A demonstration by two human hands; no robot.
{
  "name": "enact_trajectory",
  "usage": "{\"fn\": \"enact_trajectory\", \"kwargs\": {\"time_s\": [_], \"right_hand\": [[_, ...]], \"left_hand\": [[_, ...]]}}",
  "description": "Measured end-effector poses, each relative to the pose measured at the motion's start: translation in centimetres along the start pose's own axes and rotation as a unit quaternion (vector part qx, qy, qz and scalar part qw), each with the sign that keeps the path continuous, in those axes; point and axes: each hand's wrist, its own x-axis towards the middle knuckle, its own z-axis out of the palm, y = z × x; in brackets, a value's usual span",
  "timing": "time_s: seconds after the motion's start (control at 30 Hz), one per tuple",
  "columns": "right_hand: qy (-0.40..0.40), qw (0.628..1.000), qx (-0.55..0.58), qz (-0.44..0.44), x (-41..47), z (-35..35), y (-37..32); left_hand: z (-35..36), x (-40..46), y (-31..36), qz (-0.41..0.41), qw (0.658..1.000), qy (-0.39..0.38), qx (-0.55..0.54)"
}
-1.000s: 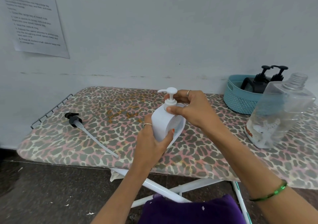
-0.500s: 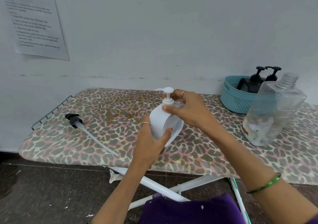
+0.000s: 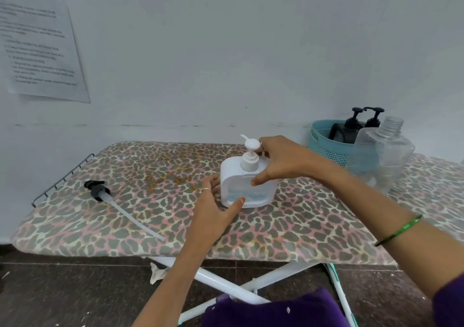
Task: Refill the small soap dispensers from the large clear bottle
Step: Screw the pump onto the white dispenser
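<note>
A small white soap dispenser (image 3: 236, 173) with a white pump stands upright on the leopard-print ironing board (image 3: 125, 216). A little bluish liquid shows through its front window. My left hand (image 3: 213, 208) holds its lower left corner, thumb on the front and fingers along the side. My right hand (image 3: 283, 160) holds its upper right part, thumb on the front face and fingers behind, beside the pump. The large clear bottle (image 3: 381, 155) stands uncapped at the right and looks nearly empty.
A teal basket (image 3: 326, 148) at the back right holds two black pump dispensers (image 3: 351, 125). A loose black pump with a long tube (image 3: 100, 191) lies on the board's left part. A printed sheet (image 3: 37, 45) hangs on the wall.
The white dispenser, held tilted above the board's front edge, has been moved away from me and set down upright on the board. Both hands went with it.
</note>
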Motion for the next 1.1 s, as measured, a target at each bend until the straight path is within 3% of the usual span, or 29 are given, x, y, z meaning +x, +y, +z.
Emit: {"fn": "enact_trajectory", "kwargs": {"time_s": [0.23, 0.47, 0.67, 1.1], "right_hand": [[0.126, 0.989, -0.042, 0.063, 0.1, -5.6, 1.5], [0.265, 0.941, -0.057, 0.203, 1.7, -11.7, 5.3], [0.264, 0.910, -0.154, 0.280, 3.3, -11.8, 7.2], [0.261, 0.882, -0.208, 0.332, 5.3, -9.6, 10.6]], "left_hand": [[0.8, -0.1, -0.6, -0.020, 0.990, 0.003, 0.140], [1.5, 0.2, -1.0, 0.013, 0.968, -0.019, 0.248], [1.7, 0.2, -0.9, 0.062, 0.962, -0.011, 0.264], [1.9, 0.2, -1.1, 0.080, 0.963, 0.005, 0.256]]}}
